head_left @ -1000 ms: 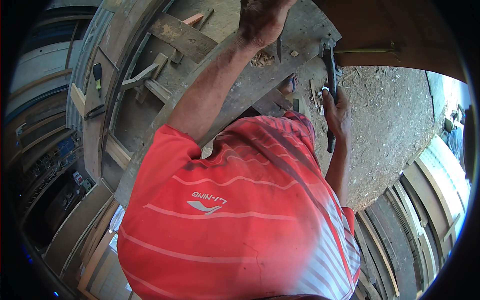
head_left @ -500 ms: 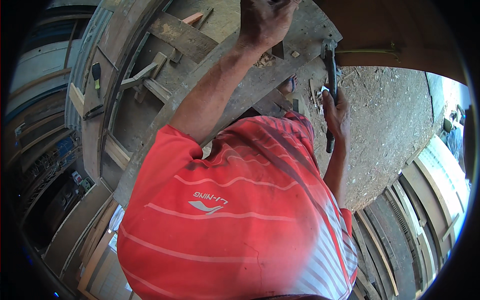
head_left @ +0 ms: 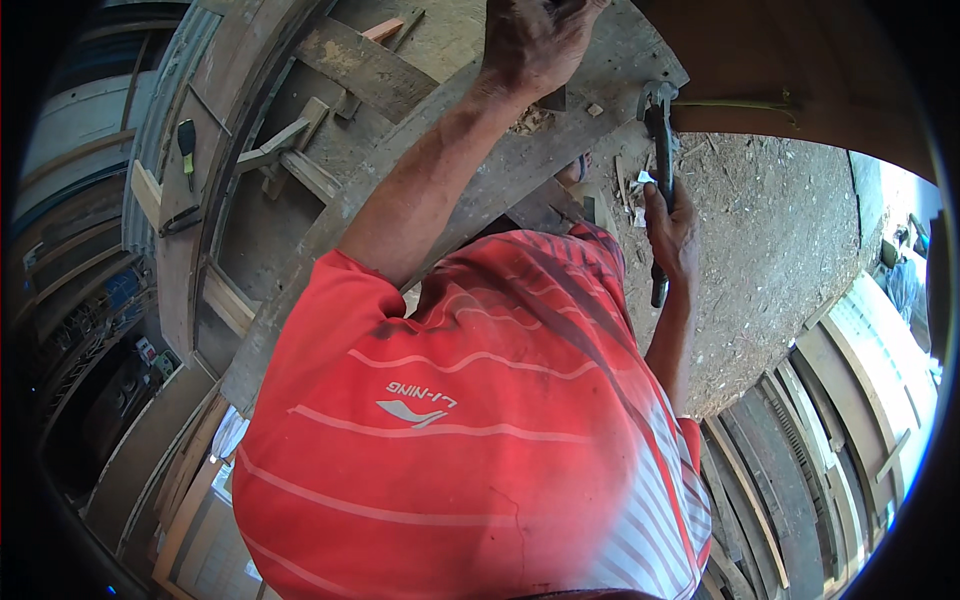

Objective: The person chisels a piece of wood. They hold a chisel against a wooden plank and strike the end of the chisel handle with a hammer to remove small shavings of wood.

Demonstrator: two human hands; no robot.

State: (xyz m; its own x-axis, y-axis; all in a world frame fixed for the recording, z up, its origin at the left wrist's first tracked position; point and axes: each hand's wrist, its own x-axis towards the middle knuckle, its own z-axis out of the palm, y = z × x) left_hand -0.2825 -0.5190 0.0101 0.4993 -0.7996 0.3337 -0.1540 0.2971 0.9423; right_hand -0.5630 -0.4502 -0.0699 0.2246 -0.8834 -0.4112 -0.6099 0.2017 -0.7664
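Observation:
In my right hand (head_left: 674, 228) is a hammer (head_left: 661, 150), its dark handle gripped by closed fingers. The metal head points away from me, over the right end of a long grey wooden board (head_left: 440, 165). My left hand (head_left: 538, 50) is over the far part of that board, at the top edge of the picture. Its fingers are bent and partly cut off by that edge, so whatever is between them is hidden. Wood chips (head_left: 530, 120) lie on the board below the left wrist.
A brown panel (head_left: 800, 60) is at the far right. A tool with a black and yellow handle (head_left: 187, 140) rests on a wooden beam at left. Shavings litter the ground (head_left: 760, 250). Stacked planks (head_left: 770, 450) stand at the lower right. Offcuts (head_left: 290, 135) sit beyond the board.
The view has shifted slightly, so the left beam and its tool appear a little further left. Both hands stay nearly in place, and the hammer remains in my right hand.

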